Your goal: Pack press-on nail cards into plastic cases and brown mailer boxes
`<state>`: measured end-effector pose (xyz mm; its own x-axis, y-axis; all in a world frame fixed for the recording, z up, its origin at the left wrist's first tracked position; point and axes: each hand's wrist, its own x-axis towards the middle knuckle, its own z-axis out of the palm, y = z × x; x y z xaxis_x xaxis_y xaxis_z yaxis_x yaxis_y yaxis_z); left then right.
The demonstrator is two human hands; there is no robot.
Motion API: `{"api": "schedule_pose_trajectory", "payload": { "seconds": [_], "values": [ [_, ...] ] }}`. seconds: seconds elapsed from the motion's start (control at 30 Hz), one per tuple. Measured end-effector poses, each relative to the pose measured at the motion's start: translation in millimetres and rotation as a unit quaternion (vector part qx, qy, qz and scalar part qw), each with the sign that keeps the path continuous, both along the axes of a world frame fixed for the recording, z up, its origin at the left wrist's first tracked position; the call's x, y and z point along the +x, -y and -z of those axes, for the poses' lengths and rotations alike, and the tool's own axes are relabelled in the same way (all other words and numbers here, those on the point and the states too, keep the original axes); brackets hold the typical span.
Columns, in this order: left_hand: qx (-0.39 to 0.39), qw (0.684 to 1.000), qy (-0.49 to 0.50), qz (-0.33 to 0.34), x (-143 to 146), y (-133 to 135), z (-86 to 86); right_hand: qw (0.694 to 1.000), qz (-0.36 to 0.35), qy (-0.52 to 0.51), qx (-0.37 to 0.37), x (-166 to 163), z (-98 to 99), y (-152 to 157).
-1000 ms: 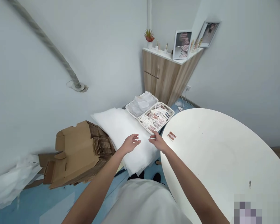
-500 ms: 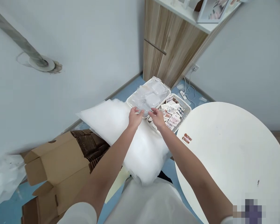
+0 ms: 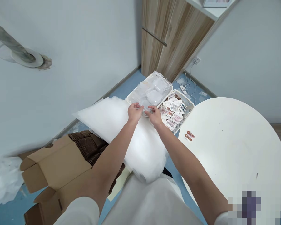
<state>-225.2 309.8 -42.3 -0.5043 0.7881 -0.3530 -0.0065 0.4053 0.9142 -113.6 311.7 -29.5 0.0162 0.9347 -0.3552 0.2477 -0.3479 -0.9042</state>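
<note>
I've L hand (image 3: pixel 134 113) & R hand (image 3: pixel 154 117) half-open, nil held. Just beyond: clear, crinkled plastic pkts (image 3: pixel 154 96) in wht basket (image 3: pixel 127 98).

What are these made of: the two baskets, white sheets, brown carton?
Baskets: likely moulded plastic, white, smooth; the card-filled one shows regular holes in its wall.
White sheets: possibly foam or plastic film, soft-looking; thin, slightly translucent overlapping edges.
Brown carton: cardboard, matte; crease lines and cut flaps. Corrugation unclear.

Clear packets (image 3: pixel 154 97), heaped, in white basket (image 3: pixel 127 99)
</note>
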Motion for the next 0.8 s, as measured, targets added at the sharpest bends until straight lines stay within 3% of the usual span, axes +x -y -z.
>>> {"api": "schedule_pose_trajectory", "payload": {
  "seconds": [0.23, 0.43, 0.63, 0.8],
  "values": [
    [0.048, 0.999, 0.002, -0.012, 5.1, 7.5, -16.6, 0.994, 0.049, -0.095, 0.022, 3.3, -9.0, 12.3],
    [0.078, 0.997, -0.004, 0.011, 16.8, 39.9, -41.9, 0.984, 0.086, -0.153, 0.015, 23.7, -30.8, 44.4],
    [0.077, 0.993, 0.0, 0.087, 56.2, 87.0, -56.5, 0.978, 0.105, -0.178, 0.026, 83.2, -49.3, 102.3],
    [0.072, 0.979, 0.002, 0.19, 117.0, 127.3, -71.6, 0.972, 0.096, -0.215, 0.019, 154.8, -62.9, 164.7]
  ]
}}
